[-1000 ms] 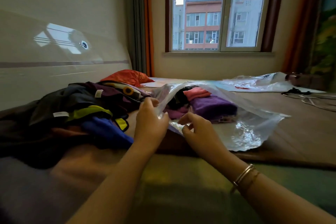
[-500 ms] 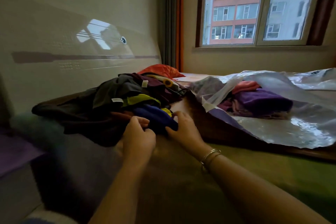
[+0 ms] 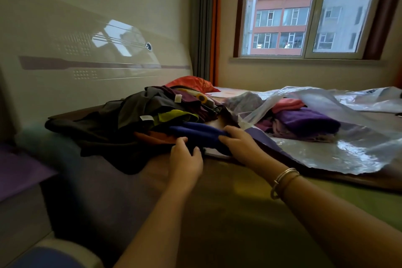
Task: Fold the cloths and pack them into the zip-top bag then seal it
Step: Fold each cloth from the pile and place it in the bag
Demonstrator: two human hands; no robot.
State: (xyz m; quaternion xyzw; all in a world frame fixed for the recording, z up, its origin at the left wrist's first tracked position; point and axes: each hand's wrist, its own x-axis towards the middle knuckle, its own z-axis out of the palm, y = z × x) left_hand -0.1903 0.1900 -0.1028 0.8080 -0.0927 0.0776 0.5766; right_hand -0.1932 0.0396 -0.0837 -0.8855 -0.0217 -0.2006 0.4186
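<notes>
Blue cloth (both hands gripping)

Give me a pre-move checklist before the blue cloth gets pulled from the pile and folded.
1. Right hand grips the blue cloth: ok.
2. Left hand on the same cloth: cannot tell; its fingers curl into dark fabric at the pile's edge.
3. Blue cloth free of the pile: not ok, other cloths lie over it.
4. Zip-top bag mouth open: ok.
5. Folded purple cloth already inside: ok.
</notes>
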